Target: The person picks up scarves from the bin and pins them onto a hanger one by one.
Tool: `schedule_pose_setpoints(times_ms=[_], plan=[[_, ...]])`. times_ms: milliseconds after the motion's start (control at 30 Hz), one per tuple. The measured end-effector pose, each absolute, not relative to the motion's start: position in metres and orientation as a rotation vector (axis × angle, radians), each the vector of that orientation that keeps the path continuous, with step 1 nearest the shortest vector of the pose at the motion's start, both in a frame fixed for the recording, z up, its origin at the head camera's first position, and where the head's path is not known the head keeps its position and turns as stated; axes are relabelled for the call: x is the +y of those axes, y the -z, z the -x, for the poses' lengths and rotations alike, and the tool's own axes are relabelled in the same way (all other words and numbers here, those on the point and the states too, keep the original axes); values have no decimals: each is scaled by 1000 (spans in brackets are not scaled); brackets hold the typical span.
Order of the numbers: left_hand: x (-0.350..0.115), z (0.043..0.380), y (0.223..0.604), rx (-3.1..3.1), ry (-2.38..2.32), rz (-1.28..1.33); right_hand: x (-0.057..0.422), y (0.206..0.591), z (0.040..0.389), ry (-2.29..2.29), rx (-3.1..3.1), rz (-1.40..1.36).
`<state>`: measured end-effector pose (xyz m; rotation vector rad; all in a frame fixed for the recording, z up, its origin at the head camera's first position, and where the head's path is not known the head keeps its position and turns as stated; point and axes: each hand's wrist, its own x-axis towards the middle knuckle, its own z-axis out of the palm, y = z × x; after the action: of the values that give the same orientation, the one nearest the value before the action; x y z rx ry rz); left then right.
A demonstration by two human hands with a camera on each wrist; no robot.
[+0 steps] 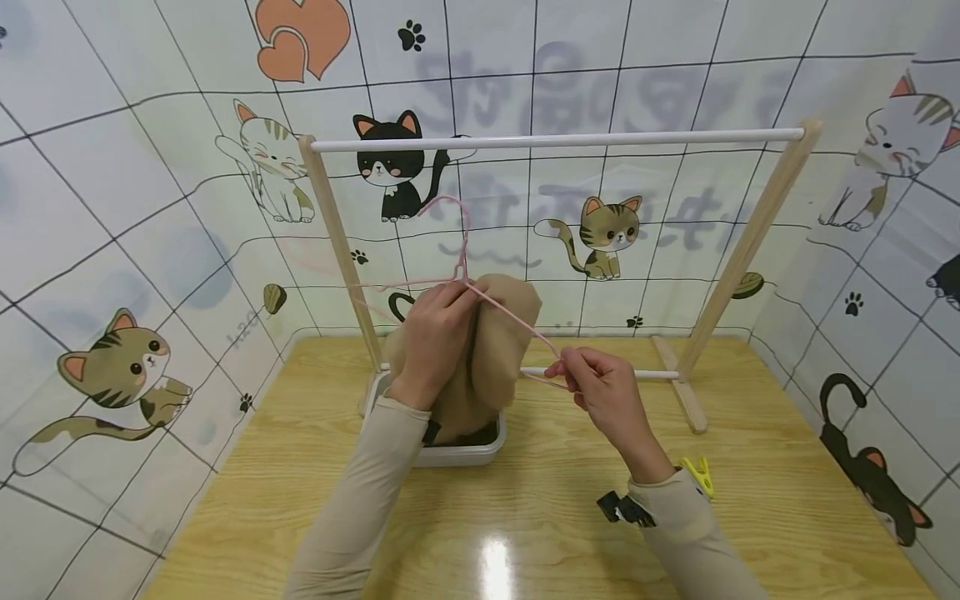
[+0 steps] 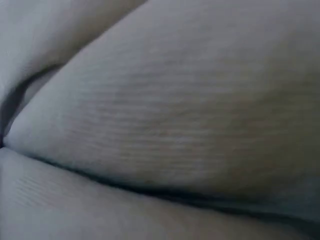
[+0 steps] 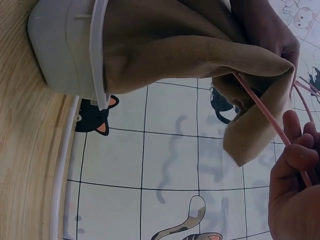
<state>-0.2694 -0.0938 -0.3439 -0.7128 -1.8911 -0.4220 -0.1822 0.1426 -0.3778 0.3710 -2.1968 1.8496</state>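
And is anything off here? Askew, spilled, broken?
No spill or damage visible. One oddity: the left wrist view is nearly filled by close-up fabric, so that hand's work can't be made out. Also, a yellow clip lies loose on the table, beside the right sleeve.

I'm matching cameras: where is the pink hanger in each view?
Head: pink hanger near centre, one side running to the right hand.
Left wrist: not visible; close-up fabric fills it.
Right wrist: right side, slanting from the tan cloth to the right hand.
Shared landmark: white tub, in head and right wrist.
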Motion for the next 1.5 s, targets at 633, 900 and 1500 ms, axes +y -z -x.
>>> schedule_pose_setpoints(times_ms=[633, 900, 1500], plan=[[-101, 259, 371, -2555, 298, 950, 145, 377, 179, -1774, -2178, -285], [-126, 233, 386, -2243, 312, 924, 148, 375, 178, -1744, -2142, -218], [-135, 212, 395, -2426, 1076, 192, 148, 371, 169, -1749, -2066, -288]])
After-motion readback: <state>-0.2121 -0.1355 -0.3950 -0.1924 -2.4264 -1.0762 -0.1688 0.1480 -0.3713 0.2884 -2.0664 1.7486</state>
